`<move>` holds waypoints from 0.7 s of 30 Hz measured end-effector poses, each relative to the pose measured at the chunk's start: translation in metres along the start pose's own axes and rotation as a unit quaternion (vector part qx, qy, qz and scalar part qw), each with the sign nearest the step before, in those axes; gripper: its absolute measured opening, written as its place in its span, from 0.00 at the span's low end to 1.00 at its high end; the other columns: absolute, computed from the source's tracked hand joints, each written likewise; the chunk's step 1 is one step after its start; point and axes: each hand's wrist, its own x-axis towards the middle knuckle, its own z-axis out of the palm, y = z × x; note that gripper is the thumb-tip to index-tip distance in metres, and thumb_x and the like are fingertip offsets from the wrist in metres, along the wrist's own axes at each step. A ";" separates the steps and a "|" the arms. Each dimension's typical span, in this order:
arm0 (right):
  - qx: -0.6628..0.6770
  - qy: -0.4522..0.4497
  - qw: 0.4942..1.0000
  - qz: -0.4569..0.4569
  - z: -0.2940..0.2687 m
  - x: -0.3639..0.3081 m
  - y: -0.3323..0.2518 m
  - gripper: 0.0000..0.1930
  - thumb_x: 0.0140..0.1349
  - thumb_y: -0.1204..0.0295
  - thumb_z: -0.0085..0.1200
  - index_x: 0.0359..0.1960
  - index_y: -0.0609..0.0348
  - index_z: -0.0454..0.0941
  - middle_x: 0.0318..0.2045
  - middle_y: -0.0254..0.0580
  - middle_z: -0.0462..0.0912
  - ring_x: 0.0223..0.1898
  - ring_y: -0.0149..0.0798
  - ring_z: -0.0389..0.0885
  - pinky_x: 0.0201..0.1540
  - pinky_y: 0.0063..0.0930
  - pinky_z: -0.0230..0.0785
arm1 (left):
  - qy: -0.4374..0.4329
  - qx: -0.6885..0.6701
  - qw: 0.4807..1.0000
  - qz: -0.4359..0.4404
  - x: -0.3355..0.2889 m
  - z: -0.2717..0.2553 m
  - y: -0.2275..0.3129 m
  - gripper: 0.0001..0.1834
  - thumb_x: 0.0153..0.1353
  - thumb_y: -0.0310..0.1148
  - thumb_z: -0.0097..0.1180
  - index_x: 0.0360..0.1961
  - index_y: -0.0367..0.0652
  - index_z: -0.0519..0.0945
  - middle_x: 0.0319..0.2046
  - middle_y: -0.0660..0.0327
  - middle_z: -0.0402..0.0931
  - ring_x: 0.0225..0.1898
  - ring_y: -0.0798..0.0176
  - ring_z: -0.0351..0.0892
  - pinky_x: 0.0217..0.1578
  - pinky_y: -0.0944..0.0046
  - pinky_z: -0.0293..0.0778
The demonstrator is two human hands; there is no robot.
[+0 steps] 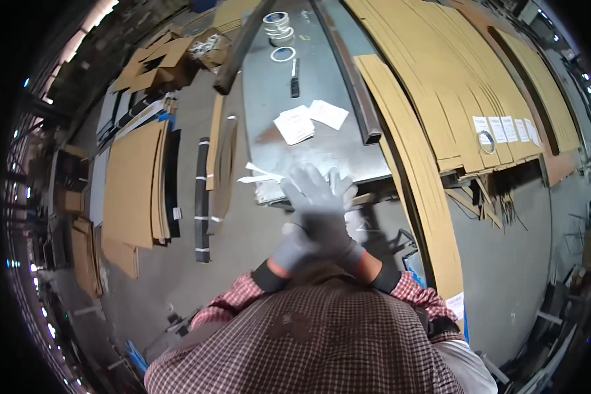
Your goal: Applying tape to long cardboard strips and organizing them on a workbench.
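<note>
My hands wear grey gloves and cross over each other in front of the table's near edge. My right hand (325, 213) lies on top, with its fingers stretched out and apart, pointing away from me. My left hand (290, 248) is beneath it and touches it; most of its fingers are hidden. No object shows in either hand. White strips (261, 176) stick out over the table's edge, just left of the fingers. Farther up the grey metal tabletop (348, 154) lie two stacks of white printed labels (295, 125) (328, 114).
A black-handled tool (295, 79) and tape rolls (277, 29) lie farther back, between metal bars (351, 79). Cardboard strips (433, 79) cover the right side, with a tape roll (486, 141) and labels on them. Cardboard sheets (131, 187) and wrapped dark lengths (203, 197) stand at left.
</note>
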 end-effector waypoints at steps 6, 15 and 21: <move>-0.087 -0.046 0.994 0.038 0.040 -0.080 0.015 0.44 0.51 0.49 0.56 0.67 0.62 0.62 0.64 0.62 0.64 0.68 0.58 0.60 0.72 0.59 0.40 | -0.014 0.249 0.960 -0.129 -0.032 -0.063 0.008 0.26 0.63 0.34 0.53 0.61 0.34 0.69 0.61 0.54 0.69 0.61 0.58 0.68 0.60 0.52 0.67; -0.059 -0.139 0.983 0.108 0.027 -0.094 0.043 0.26 0.56 0.72 0.56 0.58 0.63 0.72 0.46 0.53 0.78 0.48 0.48 0.78 0.48 0.35 0.72 | 0.135 -0.154 0.930 -0.306 -0.024 -0.053 -0.032 0.35 0.72 0.62 0.29 0.62 0.43 0.67 0.55 0.52 0.71 0.54 0.55 0.73 0.56 0.56 0.71; 0.046 -0.336 0.854 0.395 0.012 -0.187 0.155 0.16 0.61 0.66 0.57 0.49 0.59 0.78 0.30 0.49 0.82 0.30 0.50 0.81 0.36 0.36 0.75 | -0.075 0.419 0.886 -0.184 -0.031 -0.127 -0.072 0.23 0.68 0.49 0.49 0.50 0.39 0.76 0.45 0.53 0.78 0.47 0.53 0.78 0.47 0.56 0.74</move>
